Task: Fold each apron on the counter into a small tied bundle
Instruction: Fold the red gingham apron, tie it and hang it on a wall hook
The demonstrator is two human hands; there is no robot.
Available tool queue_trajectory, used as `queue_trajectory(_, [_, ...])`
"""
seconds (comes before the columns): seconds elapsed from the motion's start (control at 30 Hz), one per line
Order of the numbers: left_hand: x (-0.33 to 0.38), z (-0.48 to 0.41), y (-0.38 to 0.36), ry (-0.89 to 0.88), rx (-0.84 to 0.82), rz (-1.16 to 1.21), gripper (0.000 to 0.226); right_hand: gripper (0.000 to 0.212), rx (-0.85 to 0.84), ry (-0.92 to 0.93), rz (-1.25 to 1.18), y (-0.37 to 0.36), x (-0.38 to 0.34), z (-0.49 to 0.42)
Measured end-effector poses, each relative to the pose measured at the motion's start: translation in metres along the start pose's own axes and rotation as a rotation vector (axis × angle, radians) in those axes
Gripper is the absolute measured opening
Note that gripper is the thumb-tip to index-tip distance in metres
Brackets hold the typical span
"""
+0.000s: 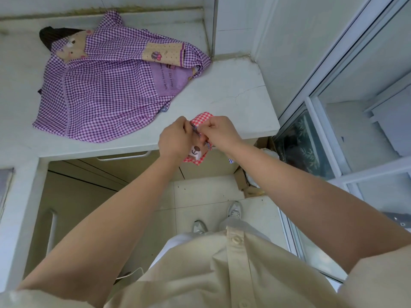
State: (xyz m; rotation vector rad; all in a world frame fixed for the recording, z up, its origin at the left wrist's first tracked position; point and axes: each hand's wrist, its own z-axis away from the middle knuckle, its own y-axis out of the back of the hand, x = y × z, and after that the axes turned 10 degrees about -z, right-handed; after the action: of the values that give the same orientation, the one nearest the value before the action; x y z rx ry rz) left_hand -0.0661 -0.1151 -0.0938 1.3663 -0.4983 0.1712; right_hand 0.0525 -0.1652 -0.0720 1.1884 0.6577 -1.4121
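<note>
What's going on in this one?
A person is working on a red checked apron, already folded into a small bundle, at the counter edge. The left hand and the right hand both pinch its striped tie, apparently knotting it. The purple checked apron lies spread out behind, not yet folded.

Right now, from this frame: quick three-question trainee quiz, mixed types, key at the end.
1. True or false: the purple checked cloth apron lies unbundled on the pale stone counter.
2. How many hands grip the small red checked apron bundle? A none, B one, C two.
3. Fill in: the face on that bundle shows a ____.
Key: 1 true. 2 C, the left hand and right hand. 3 bear.
</note>
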Motion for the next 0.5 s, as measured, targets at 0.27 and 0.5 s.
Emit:
queue_trajectory(0.27, [-0.014, 0.004, -0.01, 0.058, 0.103, -0.017, 0.025, 0.018, -0.083, -0.105, -0.18, -0.008, -0.001, 0.015])
queue_trajectory(0.5, [-0.011, 0.015, -0.009, 0.038, 0.143, -0.119, 0.02, 0.022, -0.088, -0.066, 0.138, -0.015, 0.006, 0.004])
